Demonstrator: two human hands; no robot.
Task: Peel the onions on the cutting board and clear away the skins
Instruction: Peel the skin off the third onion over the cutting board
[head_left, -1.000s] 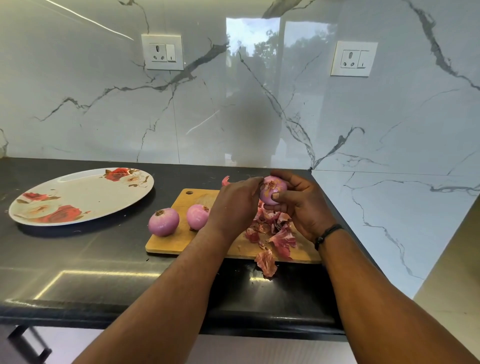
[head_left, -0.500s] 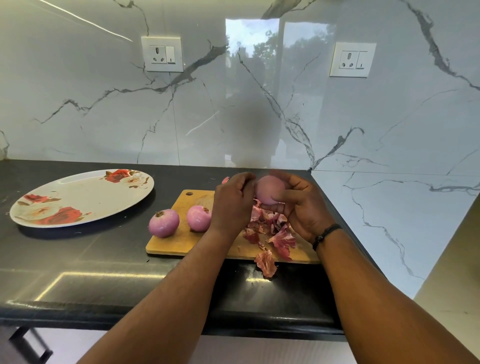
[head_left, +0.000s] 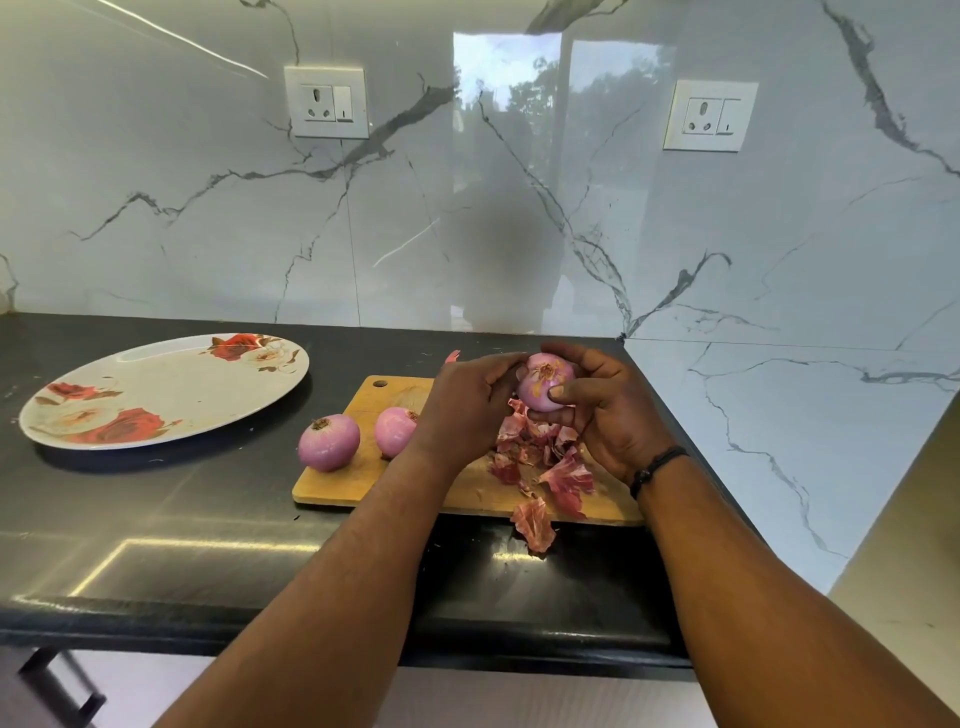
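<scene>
Onion-peeling is under way at a black stone counter (head_left: 156, 525), where we are holding a round, pale purple peeled onion (head_left: 543, 383) just above the right half of a rectangular wooden cutting board (head_left: 363, 480). Our right hand (head_left: 605, 415) is cupping it from below and behind, thumb pressing across its front; our left hand (head_left: 462, 408) is curling its fingers in against the onion's left side, though we cannot tell whether they are pinching a shred of skin or only steadying the bulb. The brownish root end is facing up toward us.

Two more purple onions are sitting on the board's left part, one (head_left: 329, 442) at the near-left corner and one (head_left: 396, 431) just beside our left wrist. A heap of papery reddish-pink skins (head_left: 540, 457) is lying under our hands, with one loose flake (head_left: 534, 522) hanging over the board's front edge onto the counter. An oval white plate with red rose print (head_left: 171, 395) is resting well apart to the left.

We are judging the bulb firm, fairly light and slick once bared, so a cupped palm is suiting it best. The skins are looking thin, brittle and weightless; gathering them in a scooped handful is likely to work better than pinching single flakes.
</scene>
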